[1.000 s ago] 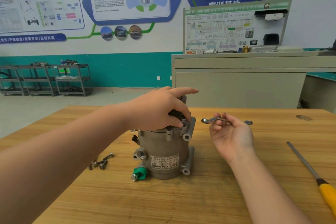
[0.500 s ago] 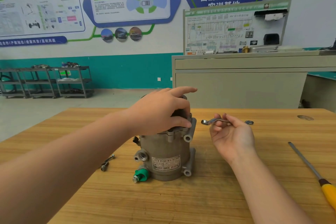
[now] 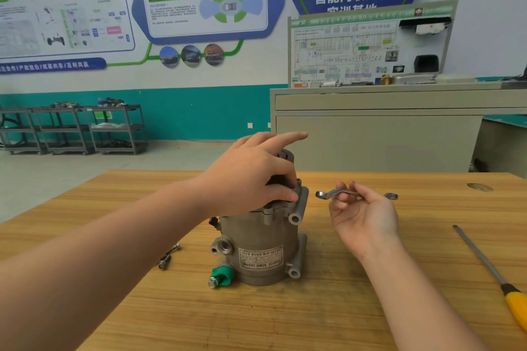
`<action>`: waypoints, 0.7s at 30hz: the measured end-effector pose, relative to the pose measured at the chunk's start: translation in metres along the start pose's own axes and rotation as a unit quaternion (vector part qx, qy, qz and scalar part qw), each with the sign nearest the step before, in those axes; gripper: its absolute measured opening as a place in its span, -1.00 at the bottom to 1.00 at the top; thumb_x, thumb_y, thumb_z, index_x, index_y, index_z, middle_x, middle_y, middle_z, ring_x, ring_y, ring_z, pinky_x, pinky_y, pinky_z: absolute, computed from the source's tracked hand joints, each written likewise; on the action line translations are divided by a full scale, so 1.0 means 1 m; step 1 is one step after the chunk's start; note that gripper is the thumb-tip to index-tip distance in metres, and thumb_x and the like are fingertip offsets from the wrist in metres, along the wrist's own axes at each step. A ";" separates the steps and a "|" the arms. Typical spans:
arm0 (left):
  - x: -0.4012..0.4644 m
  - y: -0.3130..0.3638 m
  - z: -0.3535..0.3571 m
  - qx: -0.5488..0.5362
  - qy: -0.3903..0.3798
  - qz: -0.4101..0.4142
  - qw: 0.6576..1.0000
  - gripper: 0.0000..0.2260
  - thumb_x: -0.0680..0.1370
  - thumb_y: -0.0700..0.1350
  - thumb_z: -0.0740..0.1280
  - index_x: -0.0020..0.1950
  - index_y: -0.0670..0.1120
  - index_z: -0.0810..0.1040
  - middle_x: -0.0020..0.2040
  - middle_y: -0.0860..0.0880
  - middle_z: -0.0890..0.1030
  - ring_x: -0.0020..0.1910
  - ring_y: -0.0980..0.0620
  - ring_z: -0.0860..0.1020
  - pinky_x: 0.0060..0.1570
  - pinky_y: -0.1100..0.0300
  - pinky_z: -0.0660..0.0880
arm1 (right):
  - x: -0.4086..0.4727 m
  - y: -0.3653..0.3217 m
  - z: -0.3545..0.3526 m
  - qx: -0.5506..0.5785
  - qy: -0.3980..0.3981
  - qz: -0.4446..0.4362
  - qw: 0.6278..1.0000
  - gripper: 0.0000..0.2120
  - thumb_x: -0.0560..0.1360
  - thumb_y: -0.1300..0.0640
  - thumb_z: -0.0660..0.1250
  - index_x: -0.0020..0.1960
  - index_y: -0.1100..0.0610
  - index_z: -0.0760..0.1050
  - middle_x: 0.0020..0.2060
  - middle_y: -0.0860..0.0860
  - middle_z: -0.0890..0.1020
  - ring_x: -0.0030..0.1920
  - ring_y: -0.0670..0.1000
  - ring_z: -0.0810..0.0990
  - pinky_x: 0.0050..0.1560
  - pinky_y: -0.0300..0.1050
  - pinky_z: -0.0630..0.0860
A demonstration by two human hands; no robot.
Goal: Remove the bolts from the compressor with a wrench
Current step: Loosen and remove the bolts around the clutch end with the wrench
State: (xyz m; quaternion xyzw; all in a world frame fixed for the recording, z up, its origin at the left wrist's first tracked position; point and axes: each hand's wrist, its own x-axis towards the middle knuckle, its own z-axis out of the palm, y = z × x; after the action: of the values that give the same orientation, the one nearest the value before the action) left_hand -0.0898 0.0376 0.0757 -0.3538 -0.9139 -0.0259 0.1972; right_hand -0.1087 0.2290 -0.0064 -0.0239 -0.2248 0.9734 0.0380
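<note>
A grey metal compressor [image 3: 262, 251] stands upright on the wooden table [image 3: 328, 308]. My left hand [image 3: 251, 177] lies over its top, index finger straight, while thumb and middle finger pinch a bolt [image 3: 297, 183] at the top's right edge. To the right of the compressor, my right hand [image 3: 365, 216] is raised palm-up, its fingers curled round a small silver wrench [image 3: 325, 194]. The wrench is clear of the compressor. Two loose bolts [image 3: 168, 256] lie on the table to the compressor's left, partly hidden by my left forearm.
A screwdriver [image 3: 484, 262] with a yellow handle lies at the table's right edge. A green plug [image 3: 222, 276] sticks out at the compressor's base. A grey cabinet [image 3: 385, 134] stands behind the table and metal racks [image 3: 74, 128] stand along the far wall.
My left thumb has slid to the right along the compressor's top edge at the bolt. My right hand has kept the wrench in the same place.
</note>
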 end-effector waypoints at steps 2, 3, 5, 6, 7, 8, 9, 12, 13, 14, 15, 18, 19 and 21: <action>0.000 0.000 -0.004 -0.015 -0.014 0.005 1.000 -0.82 0.51 0.14 0.37 0.09 0.18 0.59 0.57 0.25 -0.02 0.40 0.21 0.07 0.28 0.22 0.05 | -0.001 0.001 0.000 -0.002 -0.001 0.001 1.000 -0.88 0.61 0.26 0.10 -0.08 0.18 0.36 -0.46 0.12 0.59 -0.56 -0.05 0.46 -0.57 -0.30 0.37; 0.000 0.000 -0.006 -0.023 -0.028 0.010 0.999 -0.80 0.51 0.11 0.38 0.13 0.22 0.57 0.57 0.27 -0.05 0.41 0.22 0.06 0.27 0.21 0.04 | -0.001 0.001 0.001 -0.002 -0.001 0.002 1.000 -0.88 0.61 0.26 0.10 -0.08 0.18 0.36 -0.45 0.12 0.59 -0.56 -0.05 0.46 -0.57 -0.30 0.37; 0.001 -0.001 -0.011 -0.035 -0.050 0.016 0.998 -0.81 0.53 0.03 0.39 0.12 0.23 0.57 0.56 0.29 -0.05 0.42 0.23 0.05 0.31 0.14 0.05 | -0.001 0.001 0.001 -0.003 -0.001 0.001 1.000 -0.87 0.61 0.26 0.09 -0.08 0.18 0.36 -0.46 0.12 0.59 -0.56 -0.05 0.46 -0.57 -0.29 0.37; 0.001 -0.001 -0.011 -0.039 -0.053 0.016 0.998 -0.85 0.54 -0.01 0.39 0.08 0.21 0.58 0.56 0.28 -0.03 0.42 0.23 0.05 0.35 0.11 0.07 | -0.001 0.001 0.001 -0.004 0.000 0.000 1.000 -0.87 0.61 0.27 0.09 -0.09 0.18 0.36 -0.46 0.12 0.59 -0.56 -0.05 0.46 -0.57 -0.29 0.37; 0.001 0.000 -0.011 -0.040 -0.049 0.013 0.998 -0.88 0.54 -0.02 0.39 0.03 0.19 0.59 0.57 0.27 -0.01 0.42 0.23 0.06 0.37 0.07 0.09 | -0.002 0.000 0.001 -0.004 0.000 0.000 1.000 -0.87 0.61 0.27 0.09 -0.09 0.17 0.36 -0.46 0.12 0.59 -0.56 -0.05 0.45 -0.57 -0.29 0.37; 0.001 0.001 -0.010 -0.039 -0.042 0.009 0.998 -0.92 0.55 -0.01 0.38 0.00 0.17 0.59 0.57 0.26 0.01 0.42 0.22 0.06 0.38 0.04 0.12 | -0.002 0.000 0.001 -0.004 0.000 0.001 1.000 -0.87 0.61 0.26 0.09 -0.09 0.17 0.36 -0.46 0.12 0.59 -0.56 -0.05 0.45 -0.57 -0.29 0.37; 0.001 0.003 -0.008 -0.036 -0.033 0.005 0.999 -0.96 0.55 0.02 0.38 -0.02 0.15 0.59 0.57 0.24 0.03 0.41 0.22 0.06 0.39 0.02 0.14 | -0.002 0.000 0.001 -0.004 0.000 0.002 1.000 -0.87 0.61 0.26 0.09 -0.09 0.17 0.36 -0.46 0.12 0.59 -0.55 -0.05 0.45 -0.57 -0.30 0.37; 0.001 0.005 -0.006 -0.032 -0.025 0.004 0.999 -0.91 0.51 0.11 0.39 -0.03 0.16 0.54 0.57 0.23 0.02 0.40 0.21 0.07 0.36 0.04 0.16 | -0.002 0.001 0.001 -0.003 0.002 0.003 1.000 -0.87 0.61 0.27 0.09 -0.09 0.17 0.35 -0.46 0.12 0.59 -0.56 -0.05 0.45 -0.56 -0.31 0.36; 0.001 0.004 -0.008 -0.034 -0.032 0.006 0.999 -0.87 0.51 0.10 0.40 0.02 0.17 0.54 0.57 0.24 -0.01 0.41 0.20 0.07 0.36 0.05 0.14 | -0.001 0.001 0.001 -0.003 0.003 0.002 1.000 -0.87 0.61 0.27 0.09 -0.09 0.18 0.36 -0.46 0.12 0.59 -0.56 -0.05 0.45 -0.57 -0.31 0.36; 0.001 0.003 -0.010 -0.038 -0.044 0.007 0.998 -0.86 0.51 0.07 0.41 0.05 0.18 0.54 0.57 0.26 -0.03 0.41 0.21 0.07 0.36 0.06 0.13 | -0.001 0.001 0.001 -0.003 0.005 0.000 1.000 -0.87 0.61 0.26 0.09 -0.09 0.18 0.36 -0.46 0.12 0.59 -0.56 -0.05 0.45 -0.56 -0.31 0.36; 0.001 0.003 -0.012 -0.043 -0.053 0.007 0.998 -0.87 0.52 0.02 0.41 0.04 0.20 0.53 0.57 0.27 -0.04 0.40 0.23 0.06 0.36 0.07 0.11 | -0.001 0.001 0.001 -0.002 0.006 -0.001 1.000 -0.87 0.61 0.26 0.09 -0.09 0.18 0.36 -0.46 0.12 0.59 -0.56 -0.05 0.45 -0.56 -0.31 0.36; 0.002 0.004 -0.012 -0.046 -0.046 -0.001 0.998 -0.87 0.54 0.01 0.38 -0.09 0.22 0.47 0.57 0.26 0.00 0.41 0.23 0.04 0.38 0.03 0.10 | -0.001 0.001 0.000 -0.003 0.005 0.003 1.000 -0.88 0.61 0.26 0.09 -0.08 0.18 0.36 -0.46 0.12 0.59 -0.56 -0.05 0.46 -0.56 -0.30 0.37; 0.002 0.006 -0.011 -0.042 -0.039 -0.004 0.998 -0.89 0.54 0.05 0.38 -0.10 0.21 0.46 0.57 0.25 0.01 0.43 0.19 0.04 0.39 0.01 0.12 | -0.001 0.002 0.000 -0.003 0.004 0.004 1.000 -0.88 0.61 0.26 0.10 -0.07 0.18 0.36 -0.46 0.12 0.59 -0.56 -0.05 0.46 -0.57 -0.30 0.37; 0.002 0.007 -0.009 -0.024 -0.038 -0.001 0.999 -0.87 0.50 0.14 0.39 -0.04 0.18 0.48 0.58 0.23 -0.01 0.46 0.14 0.04 0.40 -0.01 0.12 | -0.001 0.001 0.000 -0.002 0.004 0.004 1.000 -0.88 0.61 0.26 0.10 -0.08 0.18 0.36 -0.46 0.12 0.59 -0.56 -0.05 0.46 -0.57 -0.30 0.37</action>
State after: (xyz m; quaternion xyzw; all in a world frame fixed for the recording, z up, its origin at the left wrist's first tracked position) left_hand -0.0833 0.0426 0.0837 -0.3583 -0.9202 -0.0344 0.1539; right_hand -0.1077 0.2277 -0.0071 -0.0288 -0.2267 0.9729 0.0355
